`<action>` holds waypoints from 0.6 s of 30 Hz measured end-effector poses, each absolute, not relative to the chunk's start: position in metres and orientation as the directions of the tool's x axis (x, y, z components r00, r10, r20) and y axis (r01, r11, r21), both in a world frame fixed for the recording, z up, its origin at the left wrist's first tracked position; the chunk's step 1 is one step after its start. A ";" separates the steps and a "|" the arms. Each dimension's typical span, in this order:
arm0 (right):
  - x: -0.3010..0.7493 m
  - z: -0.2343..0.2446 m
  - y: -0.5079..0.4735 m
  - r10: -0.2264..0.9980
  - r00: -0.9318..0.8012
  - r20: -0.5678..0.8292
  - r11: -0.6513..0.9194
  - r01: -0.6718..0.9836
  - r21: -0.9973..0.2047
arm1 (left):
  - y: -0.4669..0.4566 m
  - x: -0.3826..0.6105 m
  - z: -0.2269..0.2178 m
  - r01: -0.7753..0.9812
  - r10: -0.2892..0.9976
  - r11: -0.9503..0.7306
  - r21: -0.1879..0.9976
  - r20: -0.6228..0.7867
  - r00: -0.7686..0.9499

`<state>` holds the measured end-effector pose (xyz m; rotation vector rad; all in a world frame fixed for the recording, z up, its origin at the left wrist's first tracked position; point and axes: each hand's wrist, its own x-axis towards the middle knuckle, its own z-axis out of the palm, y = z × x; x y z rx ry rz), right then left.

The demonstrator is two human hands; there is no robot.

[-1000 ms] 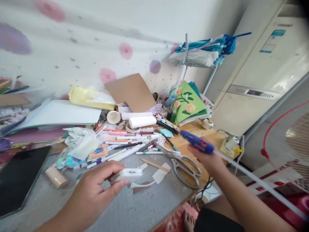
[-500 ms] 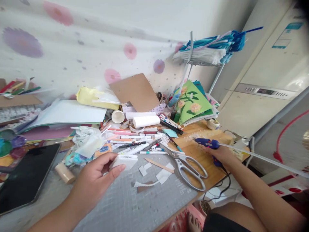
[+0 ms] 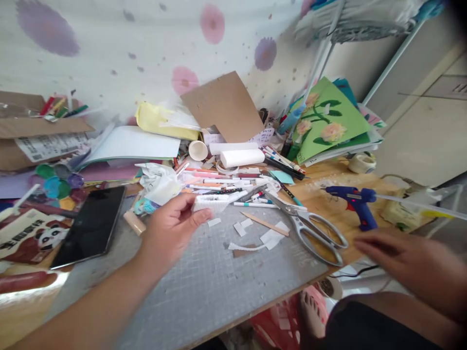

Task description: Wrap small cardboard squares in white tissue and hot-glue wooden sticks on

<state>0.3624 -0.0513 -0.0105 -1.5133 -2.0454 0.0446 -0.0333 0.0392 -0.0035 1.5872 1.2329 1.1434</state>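
My left hand (image 3: 178,221) pinches a small white block-like piece (image 3: 211,202) between thumb and fingers above the cutting mat (image 3: 226,287). Its underside is partly hidden by the hand. To the right, a blue hot glue gun (image 3: 357,199) stands on the wooden table, with a long clear glue stick running out of its back. My right hand (image 3: 404,257) is just below the gun's handle, apart from it, somewhat blurred, its fingers loosely stretched with nothing visible in them. Large scissors (image 3: 310,228) lie between the hands, beside a wooden stick (image 3: 262,222) and white paper scraps (image 3: 273,236).
Many pens and markers (image 3: 219,182) lie heaped behind the mat. A black tablet (image 3: 91,226) lies on the left, near a cardboard box (image 3: 44,131). Brown cardboard (image 3: 228,107) and a green flower card (image 3: 328,116) lean at the back. A tape roll (image 3: 362,163) sits back right.
My right hand has let go of the glue gun and drawn back toward me, leaving it standing on the table. My left hand still holds the white piece. The view has turned left and down.
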 end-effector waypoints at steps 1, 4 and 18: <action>0.335 -0.004 -0.050 0.909 -0.249 0.335 0.355 0.882 -0.310 | 0.039 -0.033 -0.003 0.269 0.979 -0.189 0.944 0.161 0.122; 0.264 0.011 -0.029 0.867 -0.448 0.217 0.494 0.829 -0.260 | 0.038 -0.031 -0.003 0.335 0.981 -0.167 0.927 0.123 0.147; 0.183 -0.014 0.019 0.821 -0.566 0.078 0.497 0.640 -0.586 | 0.043 -0.034 -0.009 0.356 0.961 -0.263 0.897 0.210 0.181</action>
